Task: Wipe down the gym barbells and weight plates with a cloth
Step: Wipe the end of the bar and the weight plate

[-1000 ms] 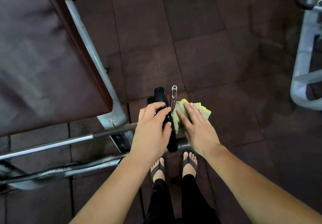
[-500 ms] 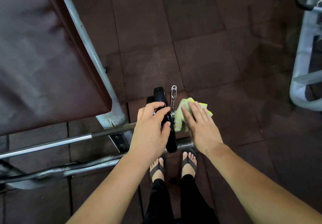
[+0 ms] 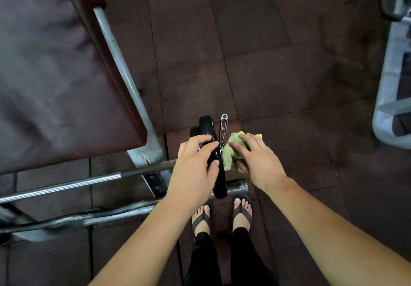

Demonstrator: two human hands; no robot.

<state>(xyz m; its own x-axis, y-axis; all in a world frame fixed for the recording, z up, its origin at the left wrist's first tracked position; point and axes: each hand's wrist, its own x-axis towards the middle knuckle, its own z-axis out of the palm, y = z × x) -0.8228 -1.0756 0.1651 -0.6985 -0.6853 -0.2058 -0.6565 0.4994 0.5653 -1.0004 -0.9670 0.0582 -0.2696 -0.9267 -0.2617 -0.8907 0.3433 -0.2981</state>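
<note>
Dark rubber floor tiles (image 3: 255,52) fill the view. A padded maroon bench (image 3: 55,74) takes the 10 o'clock quarter, with its grey steel leg (image 3: 120,68) slanting down toward the centre. A pale metal frame (image 3: 387,85) curves along the 3 o'clock edge.

Two barbells lie at 8 o'clock. The straight barbell (image 3: 66,185) is farther from the person. The bent curl bar (image 3: 77,218) lies nearer their sandalled feet (image 3: 201,218).

Just below centre, toward 6 o'clock, a black weight plate (image 3: 208,128) stands on edge, seen edge-on. A bar end (image 3: 240,186) sticks out to its right.

The left hand (image 3: 193,174) grips the plate's rim, with fingers (image 3: 200,140) curled over the top edge and the thumb on the near side. The right hand (image 3: 260,163) holds a bunched yellow-green cloth (image 3: 230,159) against the plate's right face. Its fingers are laid over the cloth and the thumb is tucked beneath.

A chrome spring collar (image 3: 223,128) stands upright between plate and cloth, touching both.
</note>
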